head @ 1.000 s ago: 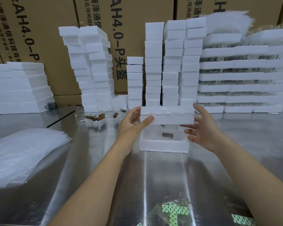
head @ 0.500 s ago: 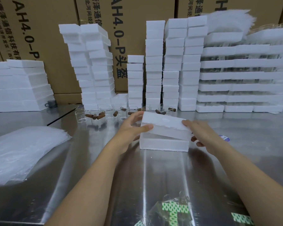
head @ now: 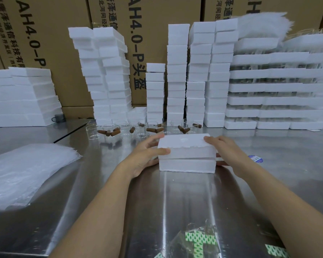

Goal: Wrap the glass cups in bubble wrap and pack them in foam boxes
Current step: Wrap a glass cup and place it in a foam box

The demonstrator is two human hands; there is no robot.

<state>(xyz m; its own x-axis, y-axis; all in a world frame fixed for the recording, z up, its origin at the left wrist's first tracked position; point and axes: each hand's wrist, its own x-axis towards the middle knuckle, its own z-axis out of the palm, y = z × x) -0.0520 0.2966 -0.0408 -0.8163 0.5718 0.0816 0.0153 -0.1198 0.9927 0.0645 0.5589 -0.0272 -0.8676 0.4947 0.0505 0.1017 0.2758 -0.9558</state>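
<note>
The foam box (head: pixel 187 165) stands in the middle of the steel table (head: pixel 175 202), its lid (head: pixel 185 145) lying flat on the base with only a thin seam showing along the front. The left hand (head: pixel 146 155) grips the lid's end at 9 o'clock: the thumb presses across the front face and the fingers curl over the top corner. The right hand (head: pixel 227 152) holds the end at 3 o'clock, fingers bent over the top edge and further fingertips showing at the seam; its thumb is hidden, so I cannot tell where it lies.

At 12 o'clock from the box, just behind it, a row of empty glass cups (head: pixel 128 130) stands on the table with brown corks (head: pixel 114 132) scattered among them. Behind the cups rise stacks of white foam boxes (head: pixel 108 75), against printed cardboard cartons (head: pixel 45 34). At 2 o'clock, layered foam trays (head: pixel 278 87) fill the back right. At 9 o'clock, well apart from the box, lies a heap of bubble wrap (head: pixel 26 172). At 3 o'clock, near the right wrist, sits a small blue and white sticker (head: pixel 255 158). At 6 o'clock, on the near edge, lies clear plastic with green-patterned tape (head: pixel 199 239)
</note>
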